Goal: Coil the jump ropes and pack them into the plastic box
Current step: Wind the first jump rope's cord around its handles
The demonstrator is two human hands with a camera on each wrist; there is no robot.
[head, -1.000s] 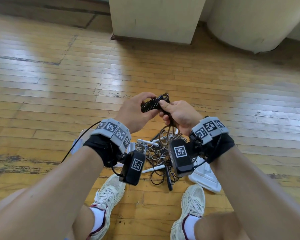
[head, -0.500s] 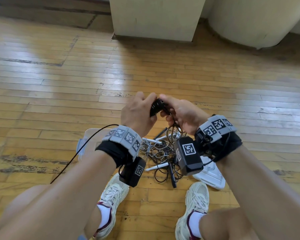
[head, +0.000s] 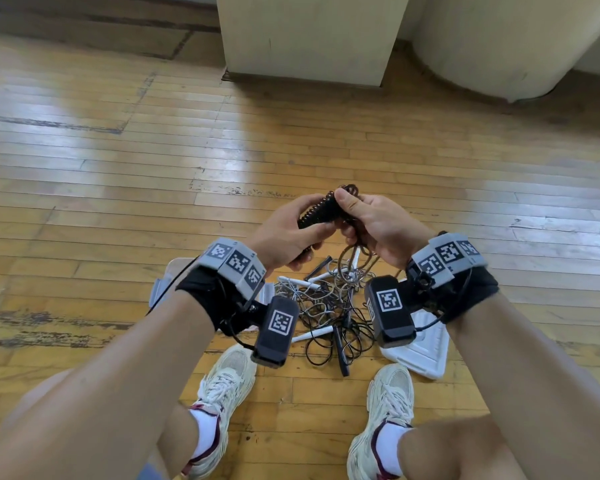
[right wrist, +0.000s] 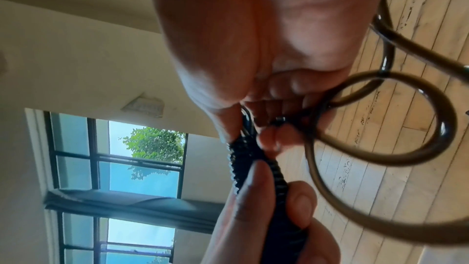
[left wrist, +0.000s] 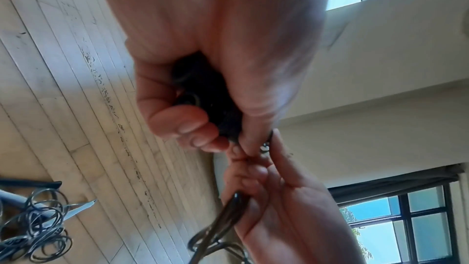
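Nearest the camera, two white sneakers (head: 222, 403) are standing on the wooden floor (head: 84, 202), and between them a tangle of jump ropes (head: 326, 303) is lying loose, white and black handles poking out of it, none coiled yet. The plastic box (head: 174, 271) is sitting just left of the heap, mostly hidden behind the left wrist (its contents cannot be made out), while a white lid (head: 420, 351) is lying to the right. Above the pile, the left hand (head: 284, 237) is curling its fingers around a black ribbed handle (head: 317, 211), and the right hand (head: 378, 223) is pinching the brown cord (right wrist: 380, 119) at the handle's end, loops trailing down. Judging by this, the packing is barely beginning: one rope is being wound, the rest are waiting.
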